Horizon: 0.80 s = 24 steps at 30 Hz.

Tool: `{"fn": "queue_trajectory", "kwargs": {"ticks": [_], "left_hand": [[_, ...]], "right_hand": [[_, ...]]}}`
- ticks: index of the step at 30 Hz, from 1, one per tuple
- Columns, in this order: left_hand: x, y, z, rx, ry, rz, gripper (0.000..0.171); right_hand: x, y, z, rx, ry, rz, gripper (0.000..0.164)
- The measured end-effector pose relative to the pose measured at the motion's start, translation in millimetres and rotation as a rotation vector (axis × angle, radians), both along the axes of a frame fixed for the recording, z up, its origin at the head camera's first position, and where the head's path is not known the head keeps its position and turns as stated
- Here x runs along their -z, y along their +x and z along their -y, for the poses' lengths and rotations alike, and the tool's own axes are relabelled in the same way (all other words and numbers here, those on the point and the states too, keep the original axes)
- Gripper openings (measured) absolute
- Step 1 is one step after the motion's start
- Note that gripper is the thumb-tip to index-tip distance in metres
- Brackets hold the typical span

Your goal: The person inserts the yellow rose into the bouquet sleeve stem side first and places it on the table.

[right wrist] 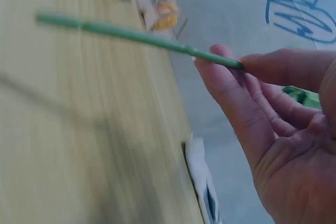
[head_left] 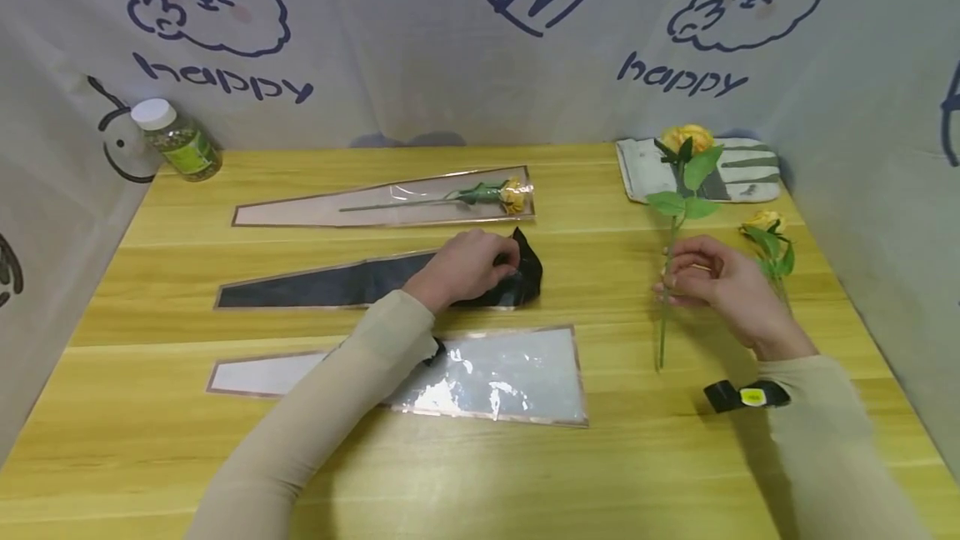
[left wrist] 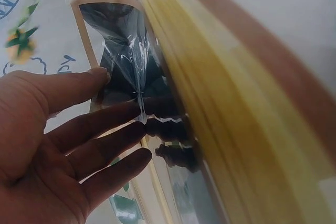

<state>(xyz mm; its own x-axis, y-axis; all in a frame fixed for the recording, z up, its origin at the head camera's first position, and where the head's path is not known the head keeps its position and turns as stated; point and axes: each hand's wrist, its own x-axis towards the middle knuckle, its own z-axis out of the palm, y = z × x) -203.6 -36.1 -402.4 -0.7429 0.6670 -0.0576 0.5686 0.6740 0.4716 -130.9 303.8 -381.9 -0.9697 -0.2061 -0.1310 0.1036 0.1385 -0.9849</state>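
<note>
While a white sleeve (head_left: 525, 369) lies nearest on the table (head_left: 450, 482), partly hidden by the left forearm (head_left: 322, 419), the left hand (head_left: 468, 265) works just beyond it, its grip part-closed, thumb and fingers about the puckered mouth of a black sleeve (head_left: 375, 280). Over to the right, the right hand (head_left: 712, 282) has its grip closed in a light fingertip pinch on the stem of a yellow rose (head_left: 666, 203), bloom up, well apart from that mouth. Such a pinch could let the stem swivel; leaves might snag on the crumpled film, and tugging could crease or tear it. Farther off lie a pink sleeve (head_left: 300, 213) holding another rose (head_left: 480, 192) and a glove (head_left: 750, 165).
</note>
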Motion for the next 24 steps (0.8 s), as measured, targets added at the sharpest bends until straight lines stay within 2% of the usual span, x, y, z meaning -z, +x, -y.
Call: {"fn": "queue_trajectory", "kwargs": {"ticks": [4, 9, 17, 24], "left_hand": [[0.0, 0.3, -0.4, 0.000, -0.001, -0.010, 0.004], [0.2, 0.8, -1.1, 0.003, -0.006, -0.020, 0.005], [0.6, 1.8, -2.4, 0.003, -0.009, -0.021, 0.005], [0.2, 2.1, -2.8, 0.006, -0.008, -0.024, 0.006]], "right_hand": [[-3.1, -6.9, 17.6, -0.038, -0.099, -0.073, 0.020], [-4.9, -15.3, 39.1, -0.051, -0.149, -0.149, 0.015], [-8.8, -25.0, 61.4, -0.001, -0.177, -0.233, 0.012], [-9.1, -32.9, 72.9, 0.096, -0.227, -0.305, 0.014]]}}
